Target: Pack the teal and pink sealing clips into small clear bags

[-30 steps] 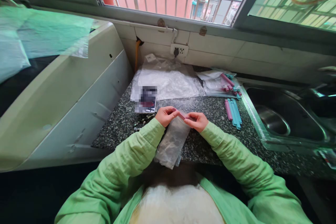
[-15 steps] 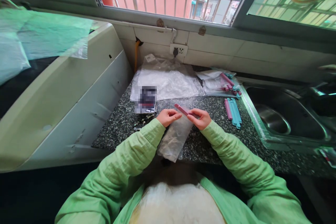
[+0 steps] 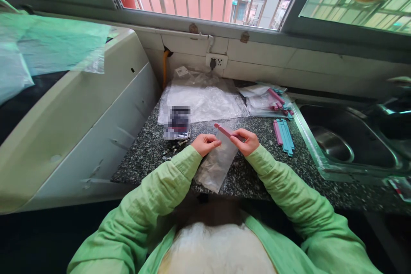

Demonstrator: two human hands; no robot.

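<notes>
My left hand (image 3: 205, 143) pinches the top edge of a small clear plastic bag (image 3: 216, 165) that hangs down over the front of the speckled granite counter (image 3: 257, 171). My right hand (image 3: 247, 141) grips one end of a pink sealing clip (image 3: 223, 130), which points up and to the left above the bag's mouth. The bag holds something pale that I cannot make out. Both sleeves are light green.
Several blue and pink clips (image 3: 283, 136) lie to the right, next to a steel sink (image 3: 346, 145). More bagged clips (image 3: 269, 102) and a pile of clear plastic bags (image 3: 202, 98) sit at the back. A blurred card (image 3: 176, 122) lies left; a white appliance (image 3: 73, 107) stands further left.
The pink clip has come off the bag's top edge and now tilts up in my right hand. The bag has risen slightly toward the counter.
</notes>
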